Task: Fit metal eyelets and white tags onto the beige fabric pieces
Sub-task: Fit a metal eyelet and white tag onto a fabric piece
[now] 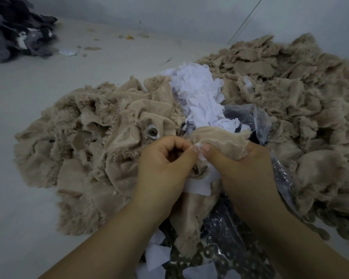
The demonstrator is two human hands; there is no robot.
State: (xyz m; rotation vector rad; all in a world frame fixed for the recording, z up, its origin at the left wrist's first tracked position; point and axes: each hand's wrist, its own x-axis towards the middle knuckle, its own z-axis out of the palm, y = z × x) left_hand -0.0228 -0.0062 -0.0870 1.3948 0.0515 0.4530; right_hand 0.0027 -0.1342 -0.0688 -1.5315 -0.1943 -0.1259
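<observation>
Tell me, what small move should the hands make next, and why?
Probably press the white tag down into the beige fabric piece. Both the left hand and the right hand already pinch them together at the fingertips, so seating seems next.

Dim, flat bluish light, soft focus, edges bent by wide-angle distortion

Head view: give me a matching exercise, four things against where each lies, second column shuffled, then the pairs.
Things:
1. dark grey fabric pile
2. white tags heap
3. fitted metal eyelet
4. loose metal washers

Places:
A. bottom centre, by the clear plastic bag
B. top left corner
C. between the two beige piles
D. on beige fabric just beyond the left hand

Pairs: 1-B, 2-C, 3-D, 4-A
</observation>
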